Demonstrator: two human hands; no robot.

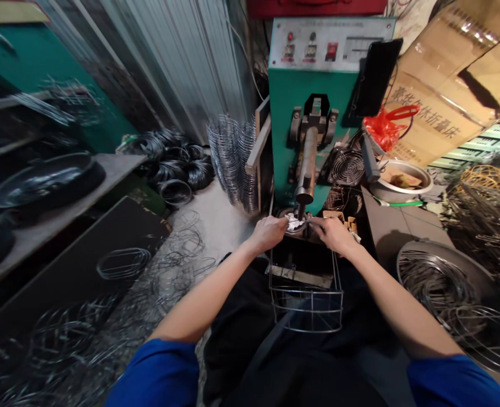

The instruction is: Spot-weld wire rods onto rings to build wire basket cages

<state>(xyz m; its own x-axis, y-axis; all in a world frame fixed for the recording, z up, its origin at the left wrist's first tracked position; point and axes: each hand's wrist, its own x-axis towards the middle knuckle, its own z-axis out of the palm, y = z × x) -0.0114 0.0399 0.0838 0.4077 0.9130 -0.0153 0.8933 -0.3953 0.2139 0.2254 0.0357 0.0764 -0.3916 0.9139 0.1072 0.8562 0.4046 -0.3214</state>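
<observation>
A small wire basket point(307, 293) hangs in front of my lap, with its bottom grid toward me. My left hand point(270, 233) is closed on its far wire end, left of the electrode tip of a green spot welder point(318, 85). My right hand point(335, 233) pinches the other side, its fingertips close to the same tip. The thick metal electrode arm point(307, 164) comes down just above the wire between my hands. A crumpled white piece point(294, 222) lies by the tip; its kind is unclear. Whether the tip touches the wire is hidden.
Stacked wire rings point(232, 164) stand left of the welder, with dark wire coils point(177, 164) behind. Loose wire hoops lie about the floor at left. On the right are a basin of wire pieces point(440, 282), a white bowl point(402, 180), a small fan point(347, 167) and cardboard point(449, 90).
</observation>
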